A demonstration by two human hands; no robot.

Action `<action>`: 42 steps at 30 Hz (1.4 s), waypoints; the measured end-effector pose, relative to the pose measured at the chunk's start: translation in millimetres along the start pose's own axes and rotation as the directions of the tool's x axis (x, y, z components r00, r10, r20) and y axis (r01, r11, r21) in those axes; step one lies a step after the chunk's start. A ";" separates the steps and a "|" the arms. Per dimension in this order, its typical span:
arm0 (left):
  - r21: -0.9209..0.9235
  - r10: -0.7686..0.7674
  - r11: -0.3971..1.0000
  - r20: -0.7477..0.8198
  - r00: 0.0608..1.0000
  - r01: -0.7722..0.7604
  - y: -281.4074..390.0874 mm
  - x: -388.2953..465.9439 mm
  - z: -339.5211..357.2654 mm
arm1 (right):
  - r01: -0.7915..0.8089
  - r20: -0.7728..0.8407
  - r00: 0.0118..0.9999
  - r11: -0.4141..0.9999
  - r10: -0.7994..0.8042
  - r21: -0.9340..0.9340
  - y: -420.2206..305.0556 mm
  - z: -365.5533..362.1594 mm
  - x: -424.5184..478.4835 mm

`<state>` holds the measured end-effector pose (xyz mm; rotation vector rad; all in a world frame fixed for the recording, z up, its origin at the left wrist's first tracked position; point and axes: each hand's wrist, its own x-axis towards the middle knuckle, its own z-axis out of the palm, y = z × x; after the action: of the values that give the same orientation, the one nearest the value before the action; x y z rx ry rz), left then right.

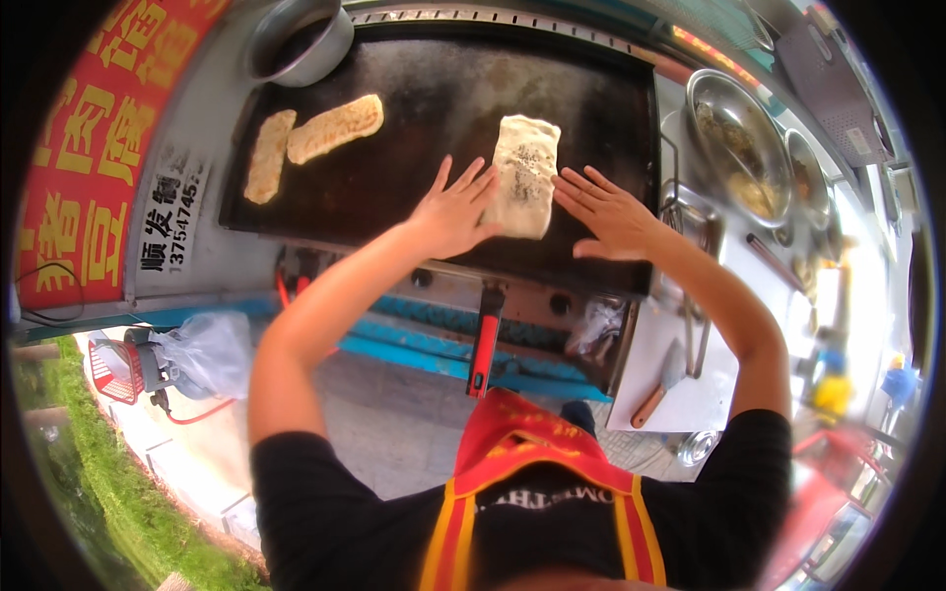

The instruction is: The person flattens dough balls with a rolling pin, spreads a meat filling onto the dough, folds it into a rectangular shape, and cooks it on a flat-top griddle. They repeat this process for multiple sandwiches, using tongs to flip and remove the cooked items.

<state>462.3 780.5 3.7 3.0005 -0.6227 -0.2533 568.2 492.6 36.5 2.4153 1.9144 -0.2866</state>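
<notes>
A pale rectangular flatbread [526, 177] with dark seeds down its middle lies on the black griddle [429, 162]. At its left edge is my left hand [457, 210], fingers spread, palm down. My right hand [602, 214] is at the other side, its fingertips at the bread's right edge and its fingers apart. Neither hand grips anything; whether the palms touch the griddle I cannot tell. Two browned flatbread strips, one slanted [336, 129] and one nearly upright [270, 157], lie at the griddle's left end.
A metal pot [325, 55] stands at the griddle's back left corner. Steel bowls of food [739, 148] are on the right counter, with a wooden-handled scraper [650, 406] nearer me. A red-and-black handle [484, 347] sticks out from the griddle's front.
</notes>
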 end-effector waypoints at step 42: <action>-0.854 -0.229 0.467 0.133 0.964 0.228 715.1 248.1 -56.0 | -0.844 0.245 0.205 0.044 0.948 0.535 333.9 179.5 -737.8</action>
<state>418.1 28.0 92.6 2.0413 -0.0046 -0.4235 709.9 -321.3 -38.2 3.5056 -0.2520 -0.6104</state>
